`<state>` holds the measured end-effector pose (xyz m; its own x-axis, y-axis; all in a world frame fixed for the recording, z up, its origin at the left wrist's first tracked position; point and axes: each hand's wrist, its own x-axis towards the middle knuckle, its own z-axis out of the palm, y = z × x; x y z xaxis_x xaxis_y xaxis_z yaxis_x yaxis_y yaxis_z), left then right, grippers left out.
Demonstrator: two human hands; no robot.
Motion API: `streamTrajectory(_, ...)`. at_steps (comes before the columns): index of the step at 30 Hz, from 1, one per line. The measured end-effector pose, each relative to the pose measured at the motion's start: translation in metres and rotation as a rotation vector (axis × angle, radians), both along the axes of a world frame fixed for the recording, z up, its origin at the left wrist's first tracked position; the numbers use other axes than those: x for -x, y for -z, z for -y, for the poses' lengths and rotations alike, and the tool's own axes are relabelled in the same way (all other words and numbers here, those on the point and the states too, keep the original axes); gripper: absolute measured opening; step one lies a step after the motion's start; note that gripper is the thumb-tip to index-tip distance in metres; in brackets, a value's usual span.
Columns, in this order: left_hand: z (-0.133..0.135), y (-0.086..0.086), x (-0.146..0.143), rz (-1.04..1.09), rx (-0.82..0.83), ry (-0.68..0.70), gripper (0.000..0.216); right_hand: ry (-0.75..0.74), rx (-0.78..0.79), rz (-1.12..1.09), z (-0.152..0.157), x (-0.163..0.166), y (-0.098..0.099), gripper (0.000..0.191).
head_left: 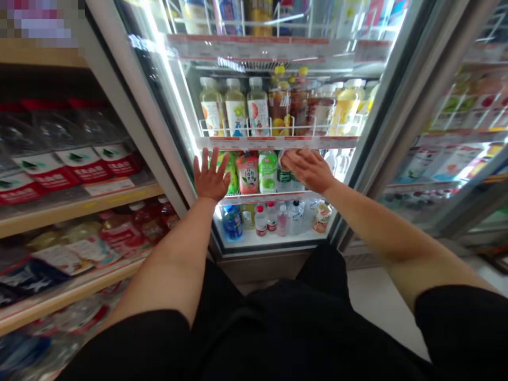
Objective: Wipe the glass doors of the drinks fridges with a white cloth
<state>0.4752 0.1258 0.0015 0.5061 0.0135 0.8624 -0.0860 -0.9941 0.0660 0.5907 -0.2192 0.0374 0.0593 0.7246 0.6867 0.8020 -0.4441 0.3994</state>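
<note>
My left hand (211, 177) is open with its fingers spread, palm toward the glass door (262, 246) of a lit drinks fridge. Farther right, my right hand (311, 168) is at the same door, its fingers held together and pointing left. A small pale patch shows at its fingertips; what lies under the palm is hidden. Between the hands, behind the glass, stand a red-labelled bottle (248, 174) and a green-and-white bottle (268, 172). Green-labelled bottles (284, 181) are partly covered by my right hand.
Inside the fridge, bottles (234, 108) line the shelf above, and small bottles (261, 221) stand on the bottom. To the left, an open shelf (83, 201) holds large red-capped bottles (81, 137). Another fridge door (448, 159) is at the right, above pale floor (381, 296).
</note>
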Motion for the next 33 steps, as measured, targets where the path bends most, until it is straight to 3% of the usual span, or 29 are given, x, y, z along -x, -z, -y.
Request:
streamTrajectory(2,-0.001,0.0,-0.001,-0.01,-0.009,-0.012,0.067,0.092,-0.186,-0.006,0.009,-0.004,0.002,0.052)
streamTrajectory(4,-0.002,0.001,-0.001,-0.018,-0.016,-0.017,0.066,0.13,-0.252,-0.005,0.018,-0.007,0.008,0.051)
streamTrajectory(8,-0.003,0.001,-0.002,-0.013,-0.019,-0.019,0.066,0.041,0.029,0.002,0.041,-0.012,0.023,0.048)
streamTrajectory(10,-0.003,0.002,-0.003,-0.007,-0.018,-0.021,0.069,0.062,0.041,0.014,0.055,-0.017,0.025,0.047)
streamTrajectory(15,-0.004,0.002,-0.005,-0.008,-0.017,-0.019,0.072,0.267,-0.347,0.007,0.078,-0.025,0.03,0.05)
streamTrajectory(20,-0.002,0.002,-0.003,-0.007,-0.022,-0.032,0.074,0.164,-0.101,-0.073,0.085,-0.02,0.04,0.045)
streamTrajectory(22,-0.001,0.002,-0.003,-0.003,-0.018,-0.036,0.075,0.163,-0.158,-0.087,0.085,-0.023,0.033,0.046)
streamTrajectory(25,-0.001,0.002,-0.004,-0.001,-0.008,-0.039,0.079,0.232,-0.509,-0.074,0.077,-0.028,0.011,0.052)
streamTrajectory(27,-0.002,0.002,-0.004,0.003,-0.003,-0.036,0.079,0.254,-0.623,-0.06,0.067,-0.028,-0.006,0.054)
streamTrajectory(31,-0.003,0.002,-0.005,0.001,-0.006,-0.027,0.076,0.165,-0.412,-0.038,0.042,-0.022,-0.05,0.051)
streamTrajectory(33,-0.003,0.003,-0.005,-0.007,-0.017,-0.035,0.074,0.13,-0.407,-0.012,0.03,-0.021,-0.08,0.052)
